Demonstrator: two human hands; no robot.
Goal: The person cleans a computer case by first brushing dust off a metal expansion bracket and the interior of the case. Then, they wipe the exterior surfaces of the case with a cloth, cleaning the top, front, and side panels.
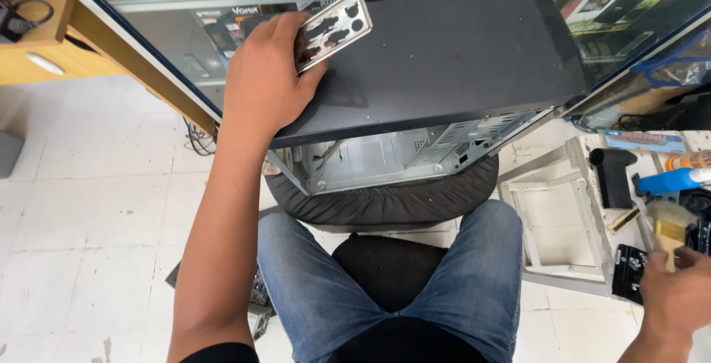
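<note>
Jeans-clad knees (pixel 326 289) sat nearest. Left hand (pixel 263 81) pinched the thin metal port plate (pixel 333 28) by one end, over the black computer case (pixel 444 52); light, springy, sharp-edged. Right hand (pixel 678 296) gripped a brush (pixel 669 231).

One computer case (pixel 437 52), one metal plate (pixel 333 28), one brush (pixel 669 231), two hands.

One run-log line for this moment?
left hand: holds perforated silver metal plate on black computer case | right hand: grips yellow-handled paintbrush
</note>
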